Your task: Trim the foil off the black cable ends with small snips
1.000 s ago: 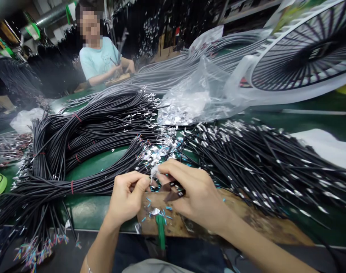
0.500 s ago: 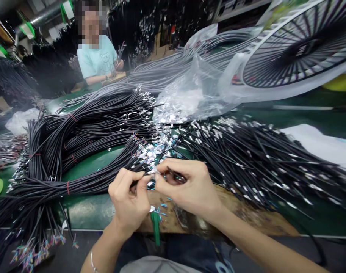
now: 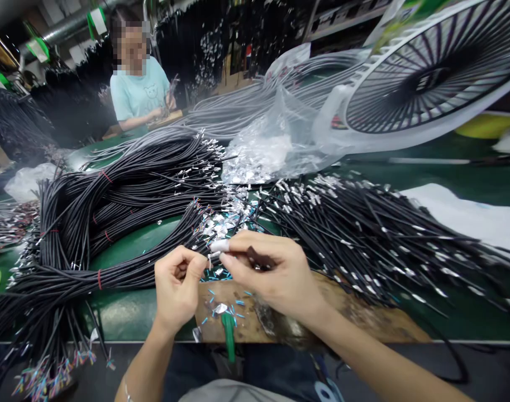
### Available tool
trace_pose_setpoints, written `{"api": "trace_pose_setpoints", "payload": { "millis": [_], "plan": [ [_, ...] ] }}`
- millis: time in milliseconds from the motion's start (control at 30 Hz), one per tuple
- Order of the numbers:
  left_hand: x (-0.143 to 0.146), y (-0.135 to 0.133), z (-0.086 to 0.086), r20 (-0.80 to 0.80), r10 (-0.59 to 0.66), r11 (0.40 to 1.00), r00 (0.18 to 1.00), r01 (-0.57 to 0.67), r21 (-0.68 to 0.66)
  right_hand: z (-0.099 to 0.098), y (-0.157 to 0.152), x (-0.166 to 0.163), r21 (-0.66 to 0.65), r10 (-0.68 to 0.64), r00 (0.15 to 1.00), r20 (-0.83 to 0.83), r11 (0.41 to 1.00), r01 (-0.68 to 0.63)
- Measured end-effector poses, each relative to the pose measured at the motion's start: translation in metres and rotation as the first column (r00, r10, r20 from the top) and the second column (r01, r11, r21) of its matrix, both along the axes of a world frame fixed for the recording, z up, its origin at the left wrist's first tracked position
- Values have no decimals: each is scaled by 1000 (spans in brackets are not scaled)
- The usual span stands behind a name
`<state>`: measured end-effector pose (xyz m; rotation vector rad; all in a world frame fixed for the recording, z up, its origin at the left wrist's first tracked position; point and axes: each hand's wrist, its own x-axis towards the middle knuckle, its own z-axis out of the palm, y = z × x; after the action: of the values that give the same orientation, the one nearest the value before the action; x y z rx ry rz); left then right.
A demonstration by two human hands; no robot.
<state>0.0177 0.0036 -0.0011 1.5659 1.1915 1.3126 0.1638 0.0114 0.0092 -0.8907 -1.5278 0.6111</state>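
My left hand (image 3: 177,287) is pinched on the end of a thin black cable, thumb against forefinger. My right hand (image 3: 271,273) meets it from the right, fingertips closed on a small silver foil piece (image 3: 219,246) at the cable end, with a dark tool (image 3: 258,258) tucked in the palm. Both hands hover over a worn wooden board (image 3: 322,321) strewn with foil scraps and blue wire snippets. A large coil of black cables (image 3: 112,206) lies to the left. A spread of black cables with foil-wrapped ends (image 3: 363,234) fans out to the right.
A clear plastic bag of foil pieces (image 3: 271,151) sits behind the hands. A white fan guard (image 3: 426,78) leans at the back right. Grey cables (image 3: 238,109) run toward a person in a light blue shirt (image 3: 137,95) working at the far left. A green handle (image 3: 228,335) sticks out below the board.
Both hands have lifted slightly off the board and the foil piece now shows at my right fingertips. The view has tilted a little.
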Motion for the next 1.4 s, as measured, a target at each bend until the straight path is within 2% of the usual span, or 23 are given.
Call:
{"api": "trace_pose_setpoints", "payload": {
  "millis": [133,267,333,400,467,533,600,667,700,767,800,867,933,1000,1067,1133,1200,1300,1400],
  "plan": [
    [0,1,0,-9,-8,999,1000,8,-45,-8,-1,1,187,-18,997,70,982,5],
    [0,2,4,-40,-82,986,996,75,-148,-10,-1,2,186,-24,993,118,983,2],
    [0,2,6,-13,-135,967,991,129,-219,-6,0,2,71,-17,994,107,997,9],
    [-1,2,6,51,-163,954,985,171,-248,-1,2,1,-125,38,998,52,992,-31],
    [-1,1,4,95,-152,962,984,169,-213,3,4,1,-322,112,994,-19,940,-112],
    [1,-1,-1,64,-99,987,993,106,-117,4,4,1,-410,136,989,-54,900,-146],
    [5,-2,-5,-46,15,999,999,-13,39,2,2,0,-345,72,997,5,936,-66],
    [9,-3,-10,-184,182,961,966,-134,243,-2,-3,-2,-138,-69,991,113,987,85],
    [11,-3,-11,-250,258,924,933,-163,345,-4,-6,-3,-15,-140,977,163,989,144],
    [14,-3,-14,-391,337,868,856,-123,481,-6,-9,-4,153,-212,950,228,972,180],
    [14,-2,-15,-457,343,856,821,-74,511,-7,-9,-3,165,-208,948,239,971,172],
    [13,-1,-17,-549,331,853,768,6,522,-5,-5,-2,21,-135,972,193,991,133],
    [11,1,-19,-582,287,864,761,56,500,-1,2,1,-238,-64,998,-3,969,61],
    [9,1,-19,-570,191,889,799,106,446,3,10,5,-427,-83,962,-260,903,-38],
    [6,2,-17,-501,109,922,859,101,375,5,15,8,-469,-158,912,-378,882,-42],
    [3,2,-14,-393,110,946,913,25,322,5,15,8,-406,-202,933,-297,911,68],
    [0,3,-11,-319,126,959,939,-33,281,3,11,6,-240,-195,973,-124,957,161],
    [-3,4,-8,-279,119,971,953,-53,233,-3,4,2,19,-87,995,55,996,87],
    [-4,3,-6,-285,98,979,954,-41,198,-8,3,2,149,-10,992,126,989,-9]
  ]
}}
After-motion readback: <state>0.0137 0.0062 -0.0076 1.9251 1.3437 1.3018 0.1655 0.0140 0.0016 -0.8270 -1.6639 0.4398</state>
